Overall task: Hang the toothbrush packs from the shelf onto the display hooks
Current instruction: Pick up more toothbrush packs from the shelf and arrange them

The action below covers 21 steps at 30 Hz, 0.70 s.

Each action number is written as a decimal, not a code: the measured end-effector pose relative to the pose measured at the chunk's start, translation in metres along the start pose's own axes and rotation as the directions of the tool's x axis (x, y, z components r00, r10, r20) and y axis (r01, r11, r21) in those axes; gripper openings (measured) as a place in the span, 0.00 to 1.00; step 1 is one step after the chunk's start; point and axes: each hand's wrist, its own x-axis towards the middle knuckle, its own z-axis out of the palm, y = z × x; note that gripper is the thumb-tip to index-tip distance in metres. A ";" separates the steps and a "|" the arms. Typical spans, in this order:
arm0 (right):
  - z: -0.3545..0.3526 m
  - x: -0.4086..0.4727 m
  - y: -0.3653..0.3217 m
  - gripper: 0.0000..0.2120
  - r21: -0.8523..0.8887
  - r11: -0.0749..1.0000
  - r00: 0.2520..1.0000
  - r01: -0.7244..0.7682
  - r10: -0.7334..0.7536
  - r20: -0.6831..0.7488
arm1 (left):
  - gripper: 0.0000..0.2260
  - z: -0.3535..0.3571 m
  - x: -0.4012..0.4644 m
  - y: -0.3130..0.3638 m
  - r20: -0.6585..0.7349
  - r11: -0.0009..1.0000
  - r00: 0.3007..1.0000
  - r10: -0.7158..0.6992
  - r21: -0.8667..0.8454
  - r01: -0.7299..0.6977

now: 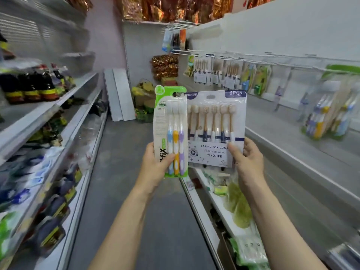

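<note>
Head view: I see my left hand [155,162] gripping a glossy green-edged blister card of three toothbrushes [171,131] with blue, orange and purple handles, lettering ending "fix". Touching its edge, my right hand [246,158] pinches a flat white-and-navy plastic six-brush pack [216,129] printed "6PCS", "CARING FOR GUMS", "DEEP CLEANING", "YIKOJIFE". Both stand upright over the grey aisle floor [124,172], near thin wire display hooks [253,60].

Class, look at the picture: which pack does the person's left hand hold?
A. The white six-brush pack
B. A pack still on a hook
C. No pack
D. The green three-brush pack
D: the left hand grips the green pack with three brushes, while the right hand holds the white six-brush pack.
</note>
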 end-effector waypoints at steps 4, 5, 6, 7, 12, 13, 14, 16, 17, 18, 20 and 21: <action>0.061 0.084 0.016 0.11 0.027 1.000 0.999 0.004 -0.002 -0.041 | 0.15 -0.010 0.120 -0.020 0.083 0.999 0.996 0.014 -0.037 -0.011; 0.077 0.107 0.017 0.10 0.033 0.999 0.998 0.015 -0.013 -0.057 | 0.15 -0.011 0.153 -0.022 0.107 0.999 0.994 0.028 -0.049 -0.023; 0.093 0.130 0.018 0.09 0.037 0.999 0.997 0.027 -0.024 -0.076 | 0.15 -0.011 0.186 -0.023 0.129 0.998 0.991 0.041 -0.057 -0.034; 0.109 0.153 0.019 0.09 0.043 0.998 0.995 0.038 -0.034 -0.091 | 0.16 -0.011 0.217 -0.023 0.148 0.997 0.988 0.051 -0.066 -0.042; 0.164 0.256 0.041 0.08 0.020 0.999 0.991 0.048 -0.045 -0.129 | 0.14 0.001 0.355 -0.043 0.216 0.996 0.975 0.055 -0.084 -0.038; 0.170 0.276 0.048 0.08 0.012 0.999 0.988 0.047 -0.044 -0.147 | 0.14 0.007 0.380 -0.050 0.230 0.996 0.972 0.042 -0.089 -0.022; 0.175 0.296 0.056 0.09 0.000 0.999 0.984 0.048 -0.048 -0.169 | 0.15 0.014 0.404 -0.058 0.239 0.996 0.971 0.027 -0.088 -0.006; 0.184 0.341 0.075 0.11 -0.011 0.998 0.973 0.056 -0.057 -0.223 | 0.15 0.029 0.453 -0.077 0.270 0.996 0.963 0.023 -0.094 0.002; 0.186 0.360 0.083 0.12 -0.006 0.998 0.970 0.062 -0.062 -0.237 | 0.15 0.036 0.473 -0.083 0.284 0.995 0.959 0.024 -0.095 0.004; 0.188 0.374 0.088 0.13 -0.003 0.998 0.968 0.064 -0.063 -0.242 | 0.15 0.040 0.487 -0.085 0.289 0.995 0.957 0.017 -0.096 0.011; 0.196 0.416 0.107 0.12 0.009 0.998 0.967 0.068 -0.064 -0.245 | 0.16 0.053 0.526 -0.099 0.300 0.995 0.954 0.025 -0.097 0.005; 0.201 0.437 0.116 0.12 0.020 0.997 0.968 0.074 -0.067 -0.240 | 0.16 0.059 0.545 -0.106 0.306 0.995 0.952 0.032 -0.097 -0.002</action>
